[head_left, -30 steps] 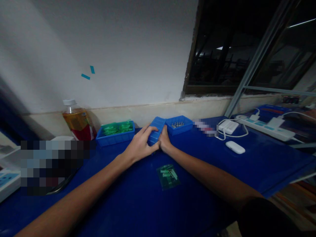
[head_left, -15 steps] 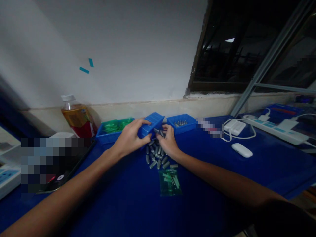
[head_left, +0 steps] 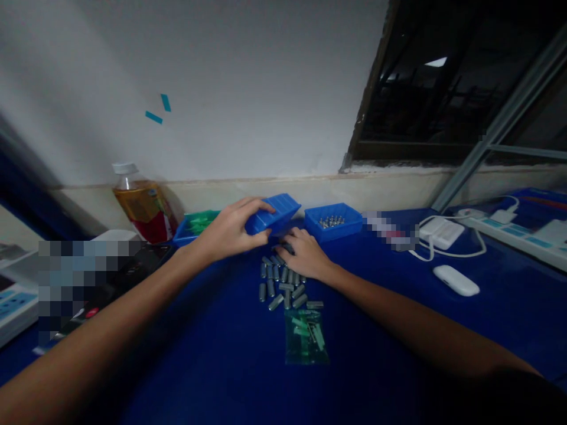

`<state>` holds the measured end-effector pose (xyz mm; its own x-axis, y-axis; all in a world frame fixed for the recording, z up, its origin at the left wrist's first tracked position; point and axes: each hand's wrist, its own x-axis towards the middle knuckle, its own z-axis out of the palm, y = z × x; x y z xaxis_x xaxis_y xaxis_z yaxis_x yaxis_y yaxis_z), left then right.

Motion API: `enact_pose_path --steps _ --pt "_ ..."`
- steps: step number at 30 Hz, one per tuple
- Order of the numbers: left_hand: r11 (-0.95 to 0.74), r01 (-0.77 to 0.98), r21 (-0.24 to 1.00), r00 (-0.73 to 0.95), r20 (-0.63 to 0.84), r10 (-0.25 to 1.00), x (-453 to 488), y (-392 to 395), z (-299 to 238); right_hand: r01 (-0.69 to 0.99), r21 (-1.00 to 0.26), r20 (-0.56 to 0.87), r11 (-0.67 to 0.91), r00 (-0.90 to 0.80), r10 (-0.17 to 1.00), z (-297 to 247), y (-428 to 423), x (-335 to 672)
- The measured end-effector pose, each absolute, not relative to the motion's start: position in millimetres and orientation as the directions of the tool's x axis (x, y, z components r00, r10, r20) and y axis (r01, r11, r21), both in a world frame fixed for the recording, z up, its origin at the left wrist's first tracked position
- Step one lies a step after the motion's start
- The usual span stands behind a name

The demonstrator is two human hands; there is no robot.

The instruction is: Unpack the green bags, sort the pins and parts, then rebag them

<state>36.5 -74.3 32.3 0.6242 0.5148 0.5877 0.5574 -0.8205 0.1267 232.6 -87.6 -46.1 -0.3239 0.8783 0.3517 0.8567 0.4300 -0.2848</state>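
My left hand (head_left: 230, 229) grips a small blue plastic bin (head_left: 275, 213) by its near rim and holds it lifted and tilted above the blue table (head_left: 212, 354). Under and in front of it lies a heap of several small grey metal cylinders (head_left: 283, 284). My right hand (head_left: 303, 254) lies palm down on the far part of that heap, fingers spread. A small clear bag with green parts (head_left: 305, 344) lies just in front of the cylinders.
A second blue bin with small metal pieces (head_left: 333, 220) stands to the right, a blue bin of green parts (head_left: 192, 226) to the left. A drink bottle (head_left: 139, 203) stands by the wall. A white oval device (head_left: 456, 280), chargers and a power strip (head_left: 527, 236) lie at right.
The blue bin was tipped and raised by my left hand, and the grey cylinders spilled onto the table. My right hand moved from the bin's side down onto the heap.
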Motion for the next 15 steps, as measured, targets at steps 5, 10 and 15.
enact_pose_path --steps 5,10,15 --pt "-0.718 0.645 0.263 0.453 0.625 0.636 55.4 -44.6 26.0 0.829 -0.254 0.373 0.497 -0.390 0.842 -46.0 -97.5 236.6" --pt "-0.553 0.699 0.453 0.218 0.602 0.768 77.8 -11.3 25.3 0.850 -0.187 0.563 0.492 -0.318 0.763 -23.8 -106.2 258.2" --pt "-0.293 0.768 0.570 0.007 0.450 0.893 83.2 13.6 27.6 0.947 -0.257 0.647 0.195 0.018 0.762 -23.4 -80.8 319.4"
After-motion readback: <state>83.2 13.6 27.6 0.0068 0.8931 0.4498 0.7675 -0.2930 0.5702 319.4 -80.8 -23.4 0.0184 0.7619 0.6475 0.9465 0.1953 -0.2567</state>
